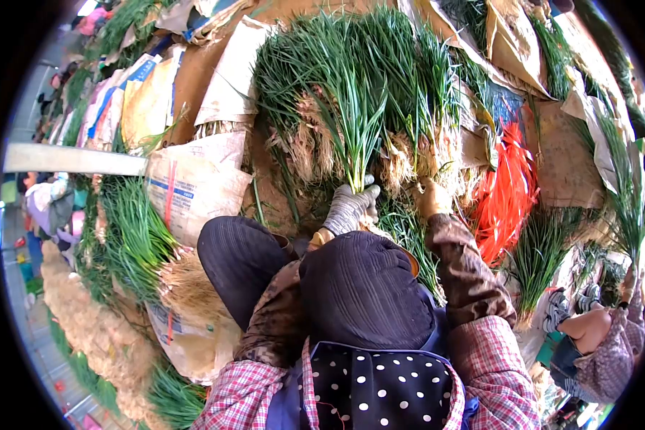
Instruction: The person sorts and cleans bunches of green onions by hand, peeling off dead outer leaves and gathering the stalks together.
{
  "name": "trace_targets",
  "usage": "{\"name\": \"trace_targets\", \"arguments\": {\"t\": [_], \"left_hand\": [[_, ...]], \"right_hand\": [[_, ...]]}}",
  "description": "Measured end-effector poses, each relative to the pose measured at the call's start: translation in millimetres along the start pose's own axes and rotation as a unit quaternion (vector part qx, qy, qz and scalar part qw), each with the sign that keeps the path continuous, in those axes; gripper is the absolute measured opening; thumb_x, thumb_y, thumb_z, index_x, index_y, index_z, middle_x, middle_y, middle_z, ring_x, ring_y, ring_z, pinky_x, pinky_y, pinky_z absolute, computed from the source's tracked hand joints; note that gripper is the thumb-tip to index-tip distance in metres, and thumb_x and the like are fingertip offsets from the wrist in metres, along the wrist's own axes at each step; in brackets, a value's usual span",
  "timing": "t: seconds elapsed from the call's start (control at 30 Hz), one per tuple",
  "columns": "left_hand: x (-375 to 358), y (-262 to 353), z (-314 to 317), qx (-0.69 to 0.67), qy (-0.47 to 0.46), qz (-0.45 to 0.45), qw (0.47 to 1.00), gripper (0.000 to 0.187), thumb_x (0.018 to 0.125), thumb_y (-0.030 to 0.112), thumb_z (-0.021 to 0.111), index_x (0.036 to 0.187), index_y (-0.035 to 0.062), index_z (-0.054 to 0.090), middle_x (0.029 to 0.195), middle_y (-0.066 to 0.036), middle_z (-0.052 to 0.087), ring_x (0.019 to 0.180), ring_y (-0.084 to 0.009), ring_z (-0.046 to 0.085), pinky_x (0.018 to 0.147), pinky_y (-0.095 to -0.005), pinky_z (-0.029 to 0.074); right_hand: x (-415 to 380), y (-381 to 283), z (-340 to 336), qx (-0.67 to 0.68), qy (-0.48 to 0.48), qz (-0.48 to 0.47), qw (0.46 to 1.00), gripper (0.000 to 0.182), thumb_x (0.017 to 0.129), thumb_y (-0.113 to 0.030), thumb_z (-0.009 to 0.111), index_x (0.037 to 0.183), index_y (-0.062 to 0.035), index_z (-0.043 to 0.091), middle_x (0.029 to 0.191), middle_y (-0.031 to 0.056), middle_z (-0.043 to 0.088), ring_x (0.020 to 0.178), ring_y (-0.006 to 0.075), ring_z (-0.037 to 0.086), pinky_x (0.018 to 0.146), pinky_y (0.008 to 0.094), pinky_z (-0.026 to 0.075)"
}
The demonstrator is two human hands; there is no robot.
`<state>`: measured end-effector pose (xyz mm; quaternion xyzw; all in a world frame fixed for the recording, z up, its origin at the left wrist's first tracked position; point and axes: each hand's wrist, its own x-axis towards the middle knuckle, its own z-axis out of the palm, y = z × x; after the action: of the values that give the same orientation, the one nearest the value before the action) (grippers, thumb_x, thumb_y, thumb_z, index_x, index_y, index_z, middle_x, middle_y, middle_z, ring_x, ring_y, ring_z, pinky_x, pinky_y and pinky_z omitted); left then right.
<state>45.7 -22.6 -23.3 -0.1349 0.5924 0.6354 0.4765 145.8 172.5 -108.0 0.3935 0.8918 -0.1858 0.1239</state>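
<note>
My left hand (351,206), in a grey striped glove, is closed round the lower ends of a small bunch of green onions (357,136), whose leaves fan out upward. Right of it, my right hand (431,198), in a yellowish glove, has curled fingers against the pale roots of the large green onion pile (337,57). Whatever lies between those fingers is hidden. The pile's leaves point away from me, and its reddish stems and stringy roots (395,165) face me. Loose green leaves (408,229) lie below my hands, beside my knee.
Red plastic strips (507,193) hang in a bundle at right. More green onions (136,229) lie on a printed sack (193,188) at left, near a pale bar (75,159). Another person (602,344) sits at the lower right. Brown sacking (570,154) lies beyond the strips.
</note>
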Motion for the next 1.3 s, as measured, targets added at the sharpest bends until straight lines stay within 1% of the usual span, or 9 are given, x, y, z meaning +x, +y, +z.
{"name": "trace_targets", "arguments": {"t": [0.13, 0.27, 0.4, 0.6, 0.67, 0.7, 1.03, 1.13, 1.3], "left_hand": [[11.1, -0.4, 0.4, 0.021, 0.058, -0.046, 0.997, 0.019, 0.080, 0.007, 0.069, 0.098, 0.0005, 0.065, 0.064, -0.007, 0.061, 0.043, -0.0152, 0.053, 0.046, -0.0323, 0.051], [5.9, 10.0, 1.2, 0.170, 0.092, -0.040, 0.980, 0.031, 0.069, 0.021, 0.081, 0.084, -0.0011, 0.065, 0.066, -0.009, 0.064, 0.050, -0.0161, 0.057, 0.053, -0.0310, 0.050], [-10.6, 25.0, 7.1, 0.205, 0.093, 0.008, 0.974, 0.046, 0.064, 0.035, 0.084, 0.078, -0.0031, 0.063, 0.060, -0.011, 0.062, 0.053, -0.0204, 0.058, 0.053, -0.0351, 0.049], [-5.9, 7.8, 5.6, 0.034, 0.075, 0.051, 0.995, 0.013, 0.079, 0.011, 0.072, 0.087, 0.0037, 0.064, 0.062, -0.005, 0.062, 0.038, -0.0143, 0.048, 0.035, -0.0305, 0.038], [2.4, -3.8, 5.6, -0.085, 0.038, 0.097, 0.991, 0.015, 0.080, 0.013, 0.071, 0.087, 0.0031, 0.063, 0.061, -0.005, 0.061, 0.037, -0.0142, 0.048, 0.033, -0.0300, 0.037], [-0.3, 3.9, -5.2, 0.097, 0.053, 0.038, 0.993, 0.019, 0.081, 0.018, 0.071, 0.088, 0.0031, 0.063, 0.057, -0.006, 0.059, 0.037, -0.0144, 0.049, 0.033, -0.0296, 0.038], [-5.1, 5.3, -9.2, 0.103, 0.115, 0.046, 0.987, 0.024, 0.076, 0.020, 0.075, 0.086, 0.0010, 0.062, 0.059, -0.009, 0.060, 0.041, -0.0178, 0.053, 0.038, -0.0323, 0.041], [-19.7, 15.3, 0.5, 0.088, 0.140, 0.053, 0.985, 0.023, 0.078, 0.016, 0.072, 0.088, -0.0014, 0.061, 0.071, -0.011, 0.063, 0.057, -0.0164, 0.059, 0.049, -0.0328, 0.048], [-3.1, 5.3, -13.0, 0.078, 0.156, 0.058, 0.983, 0.019, 0.082, 0.010, 0.066, 0.094, -0.0009, 0.056, 0.070, -0.009, 0.062, 0.054, -0.0136, 0.054, 0.045, -0.0303, 0.045]], "right_hand": [[-6.3, -16.2, -24.9, 0.061, -0.084, -0.017, 0.994, 0.021, 0.082, -0.026, 0.069, 0.092, -0.0073, 0.070, 0.083, 0.0127, 0.069, 0.073, 0.0191, 0.066, 0.067, 0.0323, 0.052], [-68.9, -26.6, -32.1, 0.134, 0.133, -0.219, 0.957, 0.018, 0.084, -0.028, 0.065, 0.075, -0.0137, 0.061, 0.060, 0.0071, 0.062, 0.050, 0.0214, 0.061, 0.048, 0.0342, 0.049], [-102.9, -42.1, -49.6, 0.093, 0.110, -0.391, 0.909, 0.019, 0.083, -0.027, 0.067, 0.074, -0.0134, 0.058, 0.060, 0.0063, 0.062, 0.048, 0.0204, 0.059, 0.046, 0.0329, 0.049], [-56.4, -59.9, -47.4, 0.447, -0.072, -0.217, 0.865, 0.060, 0.091, -0.051, 0.050, 0.118, 0.0031, 0.054, 0.094, 0.0171, 0.066, 0.080, 0.0233, 0.065, 0.072, 0.0341, 0.053], [-32.4, -80.1, -48.5, 0.644, -0.203, -0.084, 0.732, 0.044, 0.091, -0.040, 0.056, 0.116, -0.0032, 0.056, 0.085, 0.0063, 0.066, 0.077, 0.0151, 0.063, 0.067, 0.0305, 0.052], [-21.9, -88.0, -46.3, 0.654, -0.217, -0.054, 0.723, 0.042, 0.090, -0.038, 0.058, 0.113, -0.0023, 0.057, 0.087, 0.0067, 0.066, 0.075, 0.0150, 0.062, 0.066, 0.0298, 0.052], [-28.4, -104.9, -20.3, 0.747, -0.199, 0.076, 0.629, 0.020, 0.081, -0.015, 0.072, 0.095, -0.0032, 0.064, 0.081, 0.0039, 0.065, 0.063, 0.0131, 0.060, 0.055, 0.0256, 0.050], [-34.9, -105.3, -18.3, 0.649, -0.184, 0.137, 0.725, 0.017, 0.081, -0.009, 0.070, 0.094, -0.0005, 0.064, 0.080, 0.0065, 0.064, 0.061, 0.0132, 0.060, 0.052, 0.0250, 0.051], [-43.3, -61.8, 2.5, 0.228, 0.090, -0.142, 0.959, 0.014, 0.079, -0.012, 0.069, 0.079, -0.0001, 0.062, 0.069, 0.0111, 0.067, 0.058, 0.0150, 0.063, 0.056, 0.0264, 0.052]]}}
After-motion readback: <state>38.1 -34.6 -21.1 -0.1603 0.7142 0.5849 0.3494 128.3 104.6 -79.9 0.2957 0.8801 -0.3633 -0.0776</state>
